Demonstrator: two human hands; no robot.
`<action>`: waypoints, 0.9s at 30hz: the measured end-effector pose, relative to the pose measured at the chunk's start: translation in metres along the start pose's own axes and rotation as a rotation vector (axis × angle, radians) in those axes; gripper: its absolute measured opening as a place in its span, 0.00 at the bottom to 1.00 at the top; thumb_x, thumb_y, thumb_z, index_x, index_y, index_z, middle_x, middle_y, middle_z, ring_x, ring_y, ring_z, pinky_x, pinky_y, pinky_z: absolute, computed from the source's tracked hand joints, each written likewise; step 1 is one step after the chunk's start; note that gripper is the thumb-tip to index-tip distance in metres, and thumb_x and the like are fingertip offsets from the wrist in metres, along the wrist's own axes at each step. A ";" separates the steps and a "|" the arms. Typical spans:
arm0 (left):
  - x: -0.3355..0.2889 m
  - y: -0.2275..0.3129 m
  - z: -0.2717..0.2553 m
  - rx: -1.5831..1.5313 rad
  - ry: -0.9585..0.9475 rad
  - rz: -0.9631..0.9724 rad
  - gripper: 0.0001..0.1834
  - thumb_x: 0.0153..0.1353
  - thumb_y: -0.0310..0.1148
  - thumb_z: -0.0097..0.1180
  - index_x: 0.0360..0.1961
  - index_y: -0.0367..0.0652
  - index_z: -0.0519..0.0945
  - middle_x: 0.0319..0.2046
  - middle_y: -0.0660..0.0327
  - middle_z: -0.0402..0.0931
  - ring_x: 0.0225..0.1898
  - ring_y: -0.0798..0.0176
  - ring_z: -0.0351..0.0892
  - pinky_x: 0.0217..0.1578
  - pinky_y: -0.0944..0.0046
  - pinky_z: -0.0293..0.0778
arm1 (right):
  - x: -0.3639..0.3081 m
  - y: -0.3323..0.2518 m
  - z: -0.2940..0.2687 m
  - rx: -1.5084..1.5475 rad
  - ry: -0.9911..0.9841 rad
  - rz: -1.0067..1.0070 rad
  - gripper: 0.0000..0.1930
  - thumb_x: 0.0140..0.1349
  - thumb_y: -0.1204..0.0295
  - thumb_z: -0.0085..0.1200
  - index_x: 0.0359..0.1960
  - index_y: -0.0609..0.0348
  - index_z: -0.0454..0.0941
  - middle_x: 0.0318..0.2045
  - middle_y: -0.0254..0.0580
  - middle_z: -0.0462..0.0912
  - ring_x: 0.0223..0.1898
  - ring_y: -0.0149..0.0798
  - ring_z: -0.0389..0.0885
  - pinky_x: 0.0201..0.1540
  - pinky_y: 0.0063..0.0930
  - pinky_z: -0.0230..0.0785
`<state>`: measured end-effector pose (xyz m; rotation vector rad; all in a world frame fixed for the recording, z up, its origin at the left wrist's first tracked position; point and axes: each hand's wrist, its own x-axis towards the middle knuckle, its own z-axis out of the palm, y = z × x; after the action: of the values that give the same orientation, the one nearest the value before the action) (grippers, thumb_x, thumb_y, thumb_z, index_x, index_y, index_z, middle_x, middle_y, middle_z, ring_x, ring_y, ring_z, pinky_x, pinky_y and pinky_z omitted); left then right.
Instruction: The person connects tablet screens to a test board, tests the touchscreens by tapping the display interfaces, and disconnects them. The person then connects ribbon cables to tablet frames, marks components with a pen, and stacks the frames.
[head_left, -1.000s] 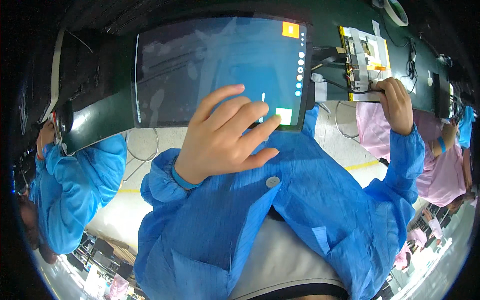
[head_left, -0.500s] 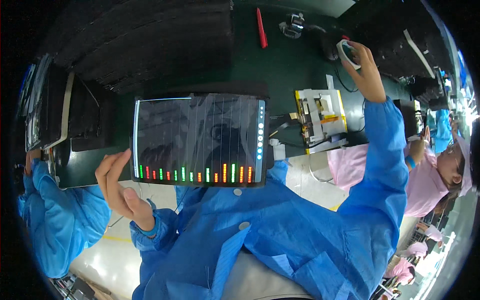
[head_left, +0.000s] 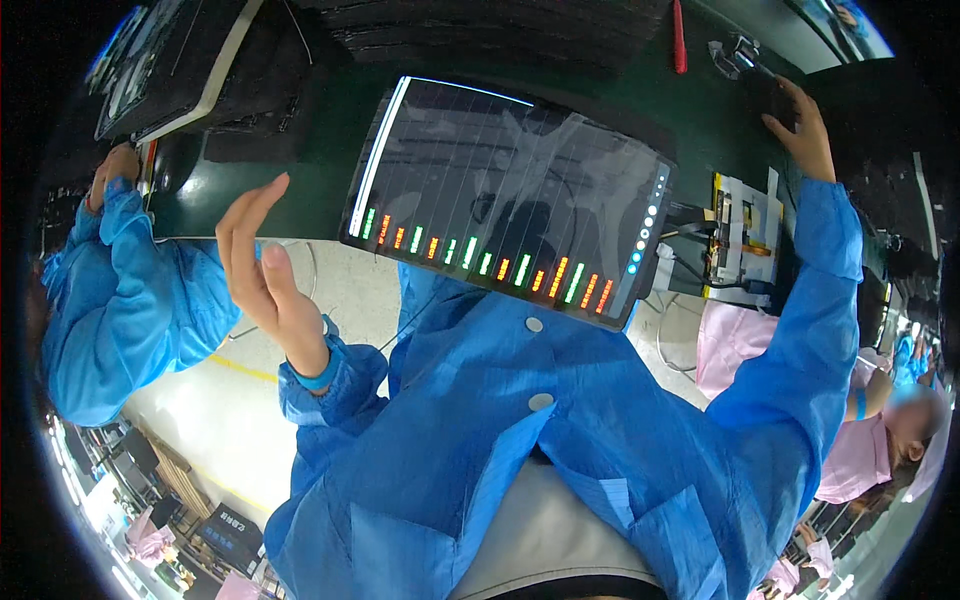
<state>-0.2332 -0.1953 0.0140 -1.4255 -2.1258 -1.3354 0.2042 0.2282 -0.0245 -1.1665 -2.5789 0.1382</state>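
Note:
A tablet-like screen (head_left: 500, 180) with a dark display, red and green text lines and a column of round icons sits tilted in front of me. Apart from its left side, my left hand (head_left: 268, 265) is raised with the fingers stretched and nothing in them. Far to the right, my right hand (head_left: 808, 135) reaches across the dark bench, thumb and fingers spread beside a small dark object (head_left: 765, 95) that is hard to make out. Nothing shows between those fingers. Near my right forearm lies an opened electronic assembly (head_left: 745, 235) with yellow edges and white tape, with cables by the screen.
A red pen (head_left: 679, 38) and a small clear-and-metal item (head_left: 735, 58) lie at the far side of the bench. Black boxes stand at the back left. A person in blue (head_left: 150, 280) works at left; another in pink (head_left: 850, 455) is at right.
My view has turned, so the screen appears tilted and farther right. The left hand has come away from the screen's edge. The white ring that was in my right hand no longer shows.

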 end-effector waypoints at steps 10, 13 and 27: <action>0.004 -0.012 0.001 0.021 -0.011 -0.015 0.23 0.65 0.46 0.40 0.44 0.40 0.81 0.45 0.54 0.78 0.51 0.55 0.73 0.53 0.58 0.64 | -0.011 -0.009 -0.001 -0.152 0.168 -0.010 0.35 0.47 0.63 0.68 0.60 0.45 0.68 0.52 0.46 0.74 0.57 0.46 0.71 0.59 0.39 0.66; 0.004 -0.013 0.001 0.012 -0.006 -0.013 0.23 0.65 0.46 0.41 0.44 0.41 0.81 0.45 0.55 0.78 0.51 0.56 0.73 0.53 0.59 0.65 | -0.012 -0.008 0.001 -0.078 0.172 -0.072 0.36 0.47 0.63 0.68 0.60 0.45 0.67 0.53 0.46 0.74 0.57 0.45 0.71 0.60 0.38 0.65; 0.032 0.023 0.014 -0.088 -0.069 0.022 0.16 0.61 0.35 0.51 0.46 0.40 0.79 0.46 0.55 0.78 0.52 0.56 0.73 0.55 0.58 0.64 | -0.104 -0.201 -0.084 -0.010 0.315 -0.200 0.05 0.53 0.79 0.58 0.32 0.67 0.80 0.28 0.44 0.82 0.28 0.36 0.81 0.33 0.24 0.71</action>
<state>-0.2260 -0.1629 0.0398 -1.5451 -2.1117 -1.4070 0.1515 0.0141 0.0735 -0.8488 -2.3967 -0.0959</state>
